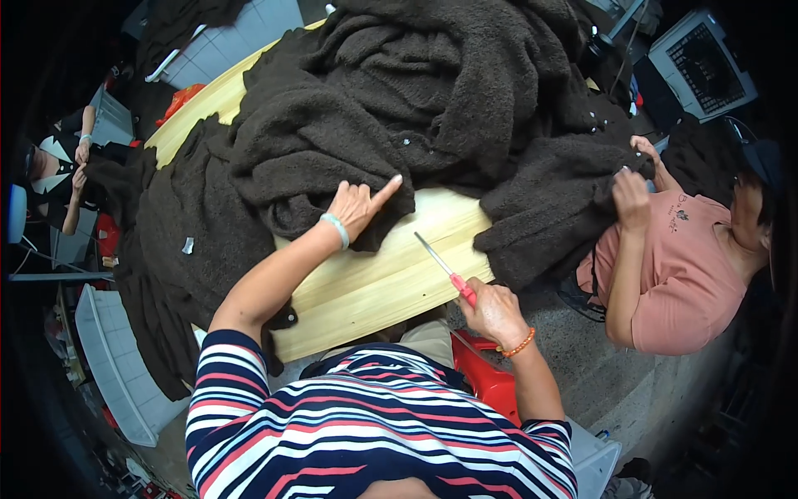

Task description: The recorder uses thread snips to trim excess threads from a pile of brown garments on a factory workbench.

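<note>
Red-handled tool (pixel 455 280) in R hand (pixel 496 316), over bare strip of counter (pixel 349 308); fingers wrapped round handle, prob. to leave shaft free, tip aimed away from body. L hand (pixel 356 209) at dark brown fleece (pixel 332 158), one digit stretched out, rest curled; can't tell if pinching, maybe steadying it. Fleece heaped mid-counter, likely for shared reach: co-worker in pink top (pixel 686 266) handles R end.

A pink-handled tool (pixel 460 286), seemingly pointed, tilts toward rumpled brown cloth (pixel 324 141).
</note>
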Available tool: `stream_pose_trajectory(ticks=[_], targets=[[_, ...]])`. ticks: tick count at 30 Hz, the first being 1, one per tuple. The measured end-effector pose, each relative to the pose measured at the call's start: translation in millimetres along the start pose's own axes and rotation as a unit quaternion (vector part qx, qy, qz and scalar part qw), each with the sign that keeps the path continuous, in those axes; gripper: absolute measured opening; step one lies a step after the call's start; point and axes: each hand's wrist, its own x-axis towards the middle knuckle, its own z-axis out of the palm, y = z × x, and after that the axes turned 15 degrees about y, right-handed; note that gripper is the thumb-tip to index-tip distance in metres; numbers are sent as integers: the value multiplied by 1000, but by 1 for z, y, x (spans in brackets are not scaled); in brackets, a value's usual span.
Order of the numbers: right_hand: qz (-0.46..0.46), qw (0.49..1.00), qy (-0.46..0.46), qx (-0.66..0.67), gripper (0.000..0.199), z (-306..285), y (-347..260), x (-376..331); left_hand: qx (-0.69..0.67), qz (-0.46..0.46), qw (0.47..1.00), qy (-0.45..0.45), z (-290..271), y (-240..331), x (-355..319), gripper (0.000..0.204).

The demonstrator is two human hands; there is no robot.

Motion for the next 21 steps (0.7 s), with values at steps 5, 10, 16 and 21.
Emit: stream_pose_trajectory(ticks=[5, 10, 16, 21], targets=[[-5, 1000, 16, -7, 22, 4, 1, -2, -13, -10, 999, -36, 21, -16, 32, 17], [-73, 995, 50, 41, 24, 16, 3, -7, -154, -3, 957, 246, -120, -25, 41, 27], [-234, 952, 74, 180, 45, 14, -45, 16, -595, -259, 677, 346, -248, -32, 26, 43], [-301, 914, 121, 243, 27, -29, -76, 36, -636, -216, 664, 329, -252, -101, -111, 40]])
